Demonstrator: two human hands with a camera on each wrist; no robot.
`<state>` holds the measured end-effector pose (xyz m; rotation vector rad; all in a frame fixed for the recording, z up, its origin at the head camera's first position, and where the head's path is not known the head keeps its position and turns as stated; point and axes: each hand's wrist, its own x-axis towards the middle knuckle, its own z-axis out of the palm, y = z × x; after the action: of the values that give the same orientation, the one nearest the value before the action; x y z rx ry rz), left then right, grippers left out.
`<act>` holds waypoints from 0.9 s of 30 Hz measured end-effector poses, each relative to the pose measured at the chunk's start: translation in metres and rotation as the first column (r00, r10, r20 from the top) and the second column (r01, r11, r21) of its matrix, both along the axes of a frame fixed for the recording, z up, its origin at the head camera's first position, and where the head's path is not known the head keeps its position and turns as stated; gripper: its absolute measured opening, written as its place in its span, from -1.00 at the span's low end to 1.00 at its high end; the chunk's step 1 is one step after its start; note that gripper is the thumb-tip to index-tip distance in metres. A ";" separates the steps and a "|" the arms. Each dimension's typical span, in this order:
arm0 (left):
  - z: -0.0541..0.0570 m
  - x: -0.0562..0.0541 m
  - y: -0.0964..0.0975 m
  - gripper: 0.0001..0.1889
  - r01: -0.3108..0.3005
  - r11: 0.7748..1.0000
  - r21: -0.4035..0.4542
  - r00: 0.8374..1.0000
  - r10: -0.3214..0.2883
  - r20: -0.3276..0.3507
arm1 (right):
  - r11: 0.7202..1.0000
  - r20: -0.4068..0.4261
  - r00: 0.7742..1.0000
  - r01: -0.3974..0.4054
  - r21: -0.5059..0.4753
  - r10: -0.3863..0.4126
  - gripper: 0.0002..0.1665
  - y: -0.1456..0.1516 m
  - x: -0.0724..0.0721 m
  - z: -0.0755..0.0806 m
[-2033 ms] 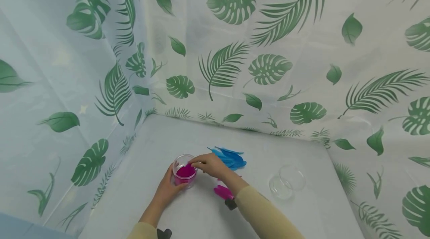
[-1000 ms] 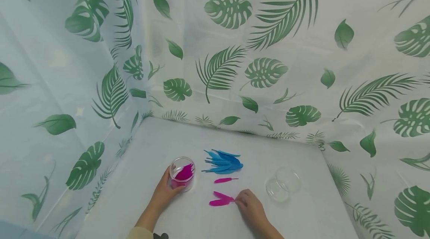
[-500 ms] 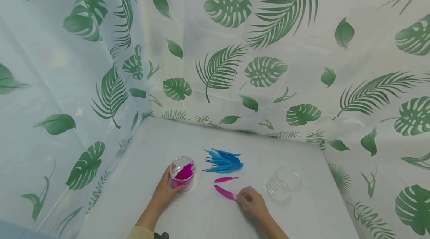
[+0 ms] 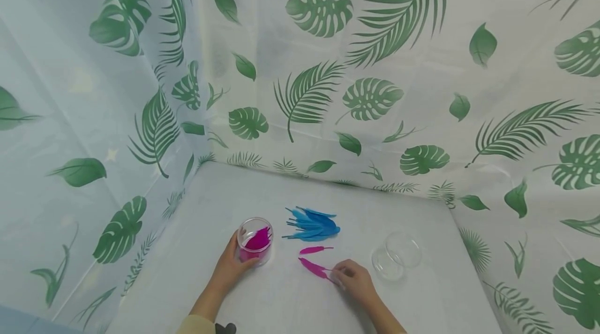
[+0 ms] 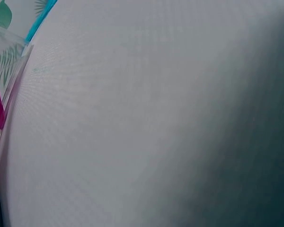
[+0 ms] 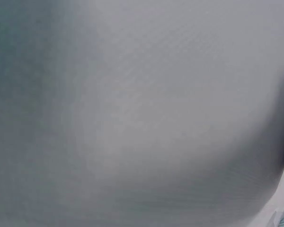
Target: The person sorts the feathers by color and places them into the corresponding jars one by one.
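In the head view my left hand (image 4: 232,267) holds a clear plastic jar (image 4: 242,240), thumb on the near side and fingers round the left. Magenta feathers (image 4: 257,243) stand bunched inside it. To the right, my right hand (image 4: 354,279) pinches the quill end of magenta feathers (image 4: 313,268) that overlap, their tips pointing left toward the jar. Just beyond them lies a single magenta feather (image 4: 313,250) on the table. The left wrist view catches only an edge of the jar (image 5: 14,66); the right wrist view has a sliver of magenta at its edge.
A pile of blue feathers (image 4: 313,224) lies behind the magenta ones on the white table (image 4: 281,302). Right of my right hand are transparent round pieces (image 4: 403,249) that overlap in view. A leaf-printed sheet (image 4: 323,115) walls off the back and sides.
My right hand has left the jar's mouth and moved right and nearer, to the feathers on the table. The spread feathers at its fingertips have come together. The left hand stays on the jar.
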<state>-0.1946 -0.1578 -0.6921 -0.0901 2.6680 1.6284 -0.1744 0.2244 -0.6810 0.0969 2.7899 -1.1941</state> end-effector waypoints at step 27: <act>-0.004 -0.002 0.000 0.19 0.000 1.000 -0.009 0.999 0.000 0.041 | 0.941 -0.135 0.935 -0.335 -0.042 0.327 -0.93 -0.062 -0.104 0.119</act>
<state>-0.1971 -0.1582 -0.6960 -0.1219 2.6452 1.5968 -0.2788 0.1625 -0.5624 -0.4522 2.7176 -1.2371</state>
